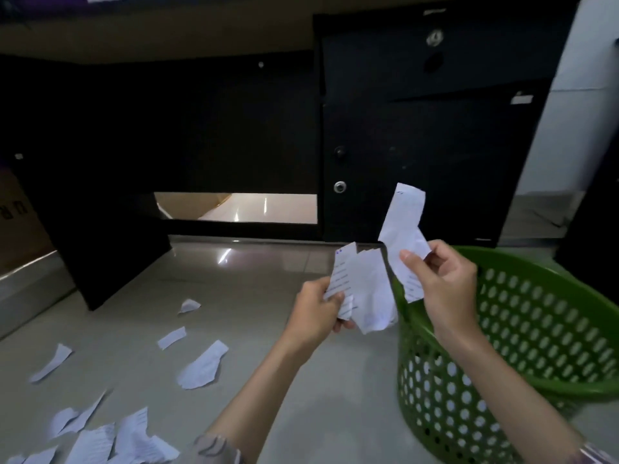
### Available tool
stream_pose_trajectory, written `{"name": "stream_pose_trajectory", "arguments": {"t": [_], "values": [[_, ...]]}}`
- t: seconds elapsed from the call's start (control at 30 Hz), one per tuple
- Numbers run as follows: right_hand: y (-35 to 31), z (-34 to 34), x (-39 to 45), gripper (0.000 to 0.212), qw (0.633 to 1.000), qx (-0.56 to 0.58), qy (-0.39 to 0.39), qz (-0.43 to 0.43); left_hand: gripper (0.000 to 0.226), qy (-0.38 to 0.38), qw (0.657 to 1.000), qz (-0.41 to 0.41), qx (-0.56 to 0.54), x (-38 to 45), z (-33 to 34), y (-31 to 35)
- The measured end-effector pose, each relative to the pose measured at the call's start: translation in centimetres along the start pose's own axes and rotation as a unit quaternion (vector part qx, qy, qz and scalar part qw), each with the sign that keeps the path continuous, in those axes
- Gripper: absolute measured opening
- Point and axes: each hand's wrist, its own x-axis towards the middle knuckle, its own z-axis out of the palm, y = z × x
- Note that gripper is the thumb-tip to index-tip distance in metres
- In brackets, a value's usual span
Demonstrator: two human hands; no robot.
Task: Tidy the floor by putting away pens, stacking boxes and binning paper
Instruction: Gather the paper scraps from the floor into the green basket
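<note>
Your left hand [318,306] grasps a bunch of torn lined paper pieces [361,289], fingers curled round their lower edge, the bunch held just left of the rim of the green basket [542,336]. Your right hand [442,279] pinches one long torn strip [403,229] between thumb and fingers; the strip stands upright, its top against the black cabinet front [428,128], its lower end over the basket's near-left rim. The basket: perforated plastic, standing on the pale tiled floor [268,329] at right, tilted in view; its contents cannot be made out. Loose scraps on the floor, left: one small piece [189,305] near the desk panel, a short strip [171,337], a larger piece [202,365], a narrow strip [52,361] farther left, and a cluster of overlapping pieces [100,437] at the lower-left edge. Black desk panel [100,195] behind, with a low gap showing a lit floor beyond. Cardboard box [16,222] at far left, partly hidden.
</note>
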Motion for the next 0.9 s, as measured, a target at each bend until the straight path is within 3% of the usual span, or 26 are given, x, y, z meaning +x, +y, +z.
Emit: {"name": "stream_pose_trajectory", "arguments": {"t": [0.17, 0.27, 0.37, 0.43, 0.57, 0.9], "values": [[0.7, -5.9, 2.4, 0.027, 0.996, -0.08, 0.046, 0.0, 0.022, -0.025, 0.999, 0.018, 0.017, 1.8, 5.4, 3.8], [1.7, -8.6, 2.7, 0.029, 0.988, -0.147, 0.039, 0.035, 0.022, -0.046, 0.999, 0.013, 0.023, 2.8, 7.9, 4.9], [3.2, -10.8, 2.9, 0.031, 0.97, -0.228, 0.021, 0.084, 0.006, -0.087, 0.996, -0.005, 0.014, 3.2, 9.6, 5.4], [4.2, -12.0, 2.9, 0.019, 0.959, -0.255, 0.009, 0.123, 0.016, -0.105, 0.994, -0.021, 0.036, 3.3, 10.0, 5.1], [4.7, -12.9, 2.5, 0.014, 0.95, -0.259, -0.004, 0.175, 0.034, -0.091, 0.994, -0.022, 0.049, 3.2, 8.7, 4.2], [1.8, -8.3, 1.5, 0.005, 0.963, -0.229, -0.025, 0.136, 0.026, -0.014, 0.996, -0.012, 0.085, 0.6, 0.9, 2.7]]}}
